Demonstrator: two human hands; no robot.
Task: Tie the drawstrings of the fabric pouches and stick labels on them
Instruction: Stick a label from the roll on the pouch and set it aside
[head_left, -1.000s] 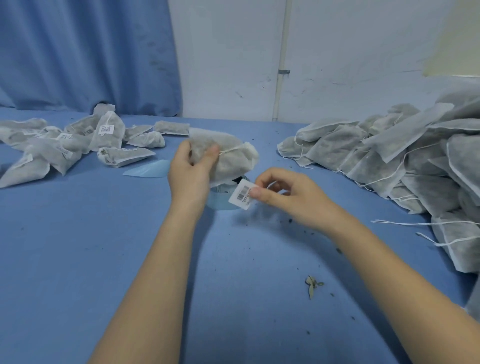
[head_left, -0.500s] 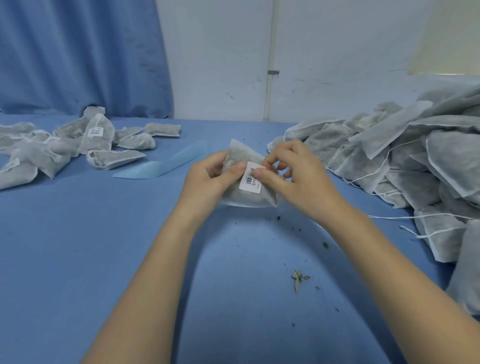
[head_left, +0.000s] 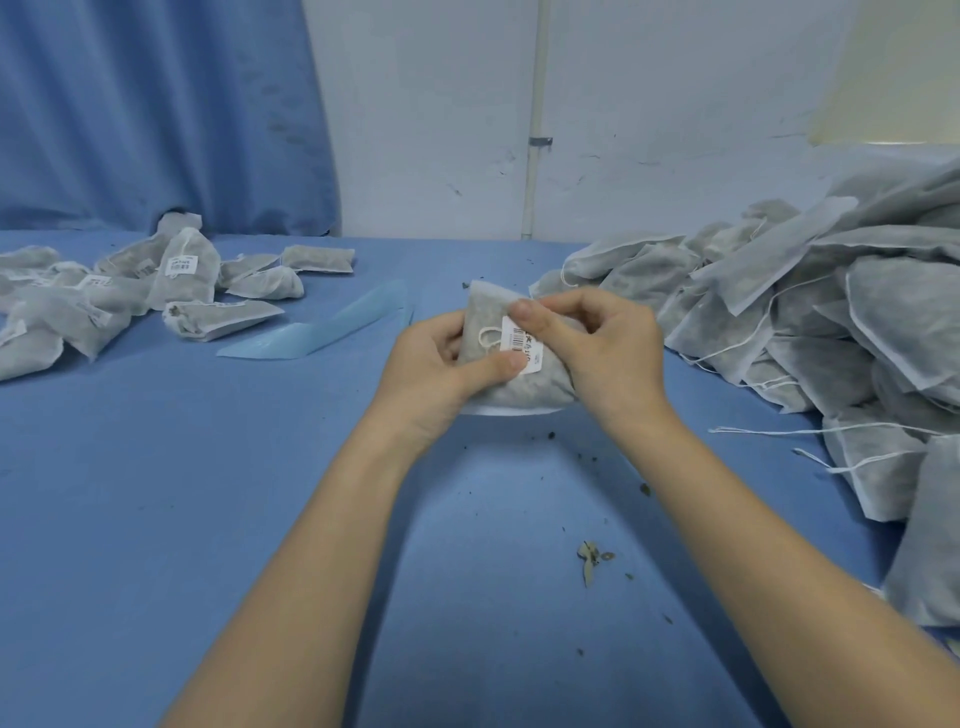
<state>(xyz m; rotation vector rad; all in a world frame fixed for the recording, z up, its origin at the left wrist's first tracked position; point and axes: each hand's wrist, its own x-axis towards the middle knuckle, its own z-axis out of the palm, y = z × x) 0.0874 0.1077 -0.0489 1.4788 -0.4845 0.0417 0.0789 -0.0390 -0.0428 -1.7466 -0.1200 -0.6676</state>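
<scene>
Now I see both hands, left hand (head_left: 436, 364) and right hand (head_left: 597, 348), gripping the soft grey pouch (head_left: 514, 389), thumbs on its barcode label (head_left: 522, 345); heaped pouches (head_left: 831, 322) crowd the counter (head_left: 208, 493).

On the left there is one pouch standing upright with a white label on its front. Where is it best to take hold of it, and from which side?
Probably at its narrow gathered top, coming from above. The upright pouch tapers upward there, so a hand can close round that neck, while other pouches crowd its left side and base. Gripping the top also keeps fingers off the label.
</scene>
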